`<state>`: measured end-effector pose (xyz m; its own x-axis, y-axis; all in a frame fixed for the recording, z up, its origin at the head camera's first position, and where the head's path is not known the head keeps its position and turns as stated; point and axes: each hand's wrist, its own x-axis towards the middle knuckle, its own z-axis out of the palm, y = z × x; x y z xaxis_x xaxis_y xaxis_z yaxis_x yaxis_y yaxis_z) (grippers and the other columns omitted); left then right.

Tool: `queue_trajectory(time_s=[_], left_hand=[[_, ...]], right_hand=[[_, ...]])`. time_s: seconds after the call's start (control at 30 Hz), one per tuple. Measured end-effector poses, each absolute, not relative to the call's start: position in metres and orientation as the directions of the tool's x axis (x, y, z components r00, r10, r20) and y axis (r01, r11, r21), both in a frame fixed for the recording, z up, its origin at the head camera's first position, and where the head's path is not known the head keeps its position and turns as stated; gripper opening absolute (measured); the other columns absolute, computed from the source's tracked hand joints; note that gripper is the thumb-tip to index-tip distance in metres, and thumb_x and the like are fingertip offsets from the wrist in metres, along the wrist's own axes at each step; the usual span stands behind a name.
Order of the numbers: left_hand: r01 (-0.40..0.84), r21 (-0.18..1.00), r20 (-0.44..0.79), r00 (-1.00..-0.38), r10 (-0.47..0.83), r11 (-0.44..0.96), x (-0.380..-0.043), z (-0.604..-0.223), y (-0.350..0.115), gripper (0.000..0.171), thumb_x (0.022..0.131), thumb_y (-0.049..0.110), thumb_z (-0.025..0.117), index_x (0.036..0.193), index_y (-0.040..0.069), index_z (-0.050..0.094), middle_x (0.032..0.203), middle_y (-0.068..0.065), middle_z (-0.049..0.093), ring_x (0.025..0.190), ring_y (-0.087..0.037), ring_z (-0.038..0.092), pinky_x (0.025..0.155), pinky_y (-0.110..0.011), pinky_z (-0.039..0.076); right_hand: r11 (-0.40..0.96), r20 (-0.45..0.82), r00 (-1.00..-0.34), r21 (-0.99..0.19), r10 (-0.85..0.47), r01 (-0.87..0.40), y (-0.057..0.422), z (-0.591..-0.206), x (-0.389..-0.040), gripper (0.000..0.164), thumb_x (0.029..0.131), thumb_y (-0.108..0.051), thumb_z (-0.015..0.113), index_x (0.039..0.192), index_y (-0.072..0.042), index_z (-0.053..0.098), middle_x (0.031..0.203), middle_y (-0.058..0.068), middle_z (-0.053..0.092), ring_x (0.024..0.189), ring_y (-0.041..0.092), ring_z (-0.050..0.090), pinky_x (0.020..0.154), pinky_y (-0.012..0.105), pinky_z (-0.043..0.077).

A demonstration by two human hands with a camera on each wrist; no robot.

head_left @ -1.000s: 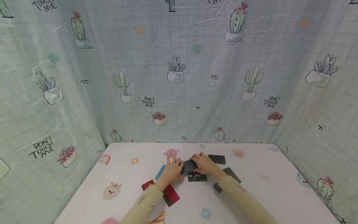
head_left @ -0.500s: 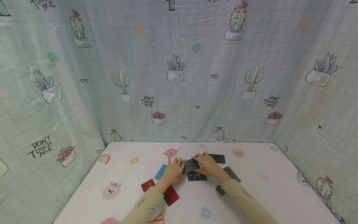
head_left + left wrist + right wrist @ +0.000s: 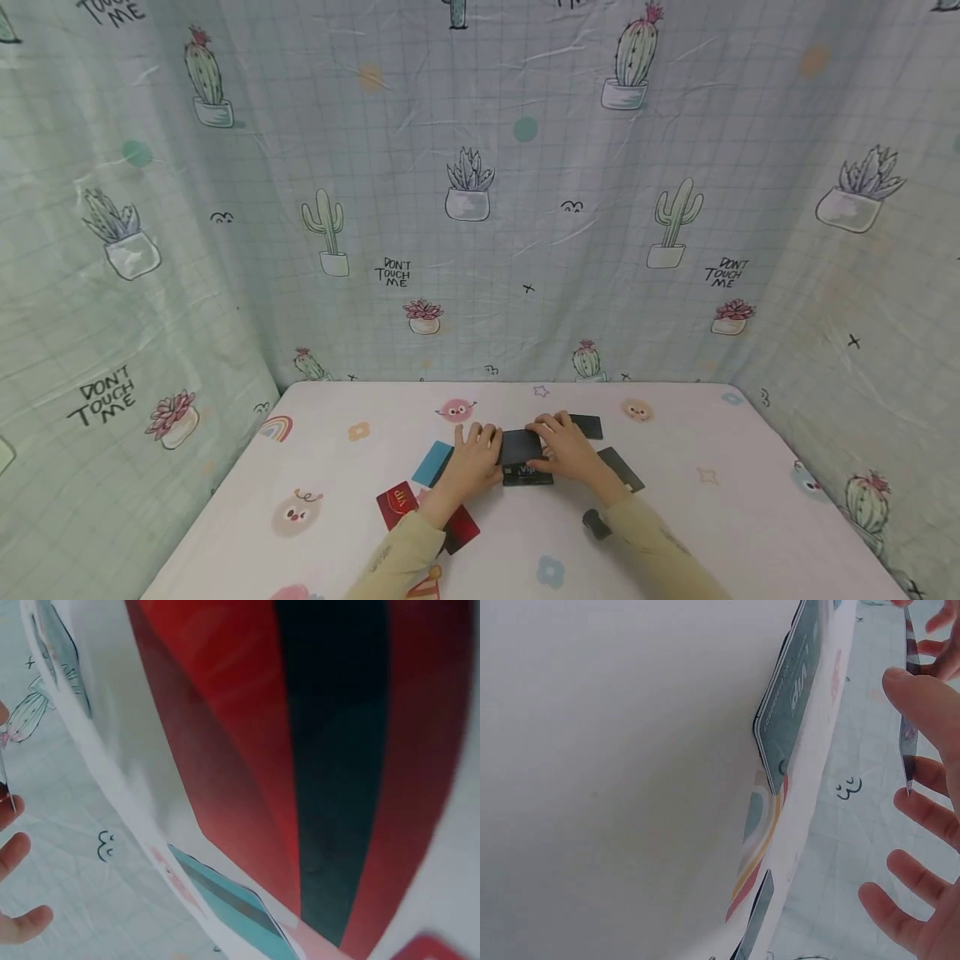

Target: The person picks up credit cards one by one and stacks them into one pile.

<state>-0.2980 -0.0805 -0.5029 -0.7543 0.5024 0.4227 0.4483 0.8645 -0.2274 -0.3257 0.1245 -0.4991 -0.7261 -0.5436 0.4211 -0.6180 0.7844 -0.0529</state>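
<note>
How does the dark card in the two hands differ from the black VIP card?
The left hand and right hand hold the dark card up; the black VIP card lies on the table. In the head view, the dark card's face looks plain; the black VIP card shows pale lettering. Both are dark, flat and rectangular.

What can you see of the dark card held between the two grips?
The dark card is rectangular, thin and nearly black, like smooth plastic, with no lettering I can read. The left grip and right grip pinch its opposite ends between thumb and fingers. The right wrist view shows it almost edge-on, apparently raised off the table. In the head view it hides the far edge of the black VIP card.
</note>
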Motion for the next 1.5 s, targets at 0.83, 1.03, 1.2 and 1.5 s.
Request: queue_trajectory(time_s=[0.83,1.03,1.2,1.5], left_hand=[[0.451,-0.151,0.452,-0.760,0.468,0.879,-0.281,-0.512,-0.063,0.054,0.073,0.039,0.067,0.120,0.014,0.055,0.113,-0.001,0.056,0.101,-0.022,0.046,0.083,-0.055,0.038],[0.461,-0.131,0.433,-0.770,0.469,0.878,-0.281,-0.514,-0.060,0.057,0.072,0.040,0.068,0.121,0.015,0.053,0.114,0.000,0.054,0.102,-0.021,0.044,0.084,-0.055,0.036],[0.458,-0.105,0.421,-0.784,0.457,0.883,-0.280,-0.514,-0.059,0.056,0.073,0.039,0.067,0.121,0.015,0.053,0.114,0.000,0.054,0.102,-0.021,0.043,0.085,-0.056,0.035],[0.429,-0.052,0.410,-0.814,0.410,0.902,-0.280,-0.515,-0.060,0.055,0.072,0.039,0.069,0.119,0.015,0.055,0.110,0.000,0.056,0.102,-0.023,0.043,0.086,-0.057,0.034]], right_hand=[[0.794,0.480,-0.729,-0.102,-0.488,-0.599,0.146,-0.508,-0.304,0.054,0.065,-0.041,0.074,0.110,-0.015,0.061,0.103,0.002,0.056,0.090,0.022,0.044,0.074,0.039,0.043],[0.793,0.487,-0.740,-0.143,-0.464,-0.592,0.149,-0.513,-0.301,0.054,0.064,-0.041,0.075,0.110,-0.015,0.060,0.102,0.003,0.056,0.091,0.023,0.044,0.073,0.041,0.044],[0.798,0.479,-0.753,-0.161,-0.451,-0.580,0.150,-0.516,-0.300,0.054,0.066,-0.040,0.074,0.111,-0.016,0.059,0.105,0.003,0.056,0.092,0.023,0.045,0.074,0.041,0.045],[0.789,0.482,-0.756,-0.192,-0.442,-0.584,0.147,-0.519,-0.298,0.053,0.066,-0.036,0.075,0.111,-0.013,0.060,0.107,0.005,0.056,0.095,0.026,0.046,0.073,0.044,0.045]])
